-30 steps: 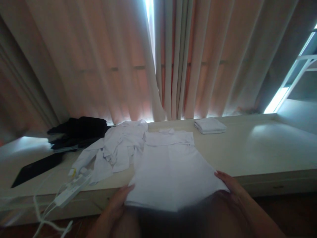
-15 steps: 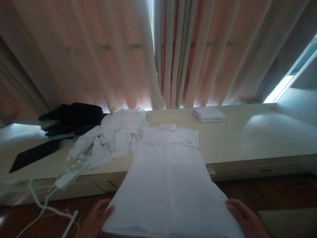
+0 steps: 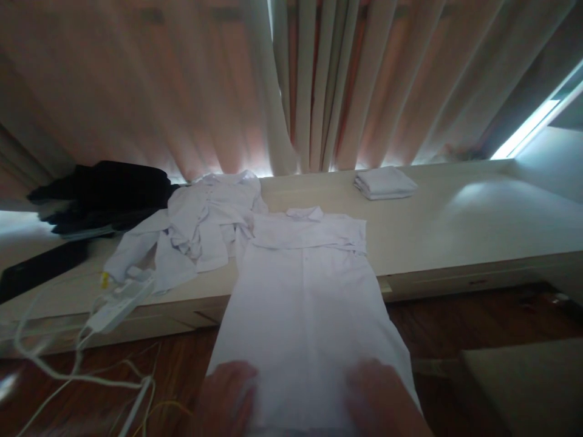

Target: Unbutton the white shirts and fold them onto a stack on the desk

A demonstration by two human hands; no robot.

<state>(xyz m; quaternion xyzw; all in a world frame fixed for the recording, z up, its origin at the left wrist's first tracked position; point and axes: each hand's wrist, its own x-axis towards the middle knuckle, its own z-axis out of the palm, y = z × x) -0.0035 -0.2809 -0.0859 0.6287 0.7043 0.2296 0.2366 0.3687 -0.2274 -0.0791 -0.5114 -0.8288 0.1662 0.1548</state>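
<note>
A white button-front shirt (image 3: 305, 303) lies face up, its collar toward the curtain and its sleeves folded across the chest. Its lower part reaches over the table edge toward me. Over the left side of that lower part is my left hand (image 3: 230, 391), back upward. My right hand (image 3: 380, 394) is over the right side, smeared by motion. Blur hides whether either set of fingers pinches the cloth or rests on it. Left of this shirt, a crumpled white shirt (image 3: 204, 224) lies on the white table (image 3: 437, 237).
A folded white garment (image 3: 385, 183) sits at the back. Dark clothes (image 3: 104, 194) are piled at left, near a flat black object (image 3: 43, 267). A white power strip (image 3: 118, 303) lies at the front edge, its cables (image 3: 77, 373) hanging to the floor. Curtains (image 3: 218, 91) hang behind.
Both hands have left the shirt's side edges and moved inward over its lower front. The view has tilted slightly downward, and the lower part looks narrower.
</note>
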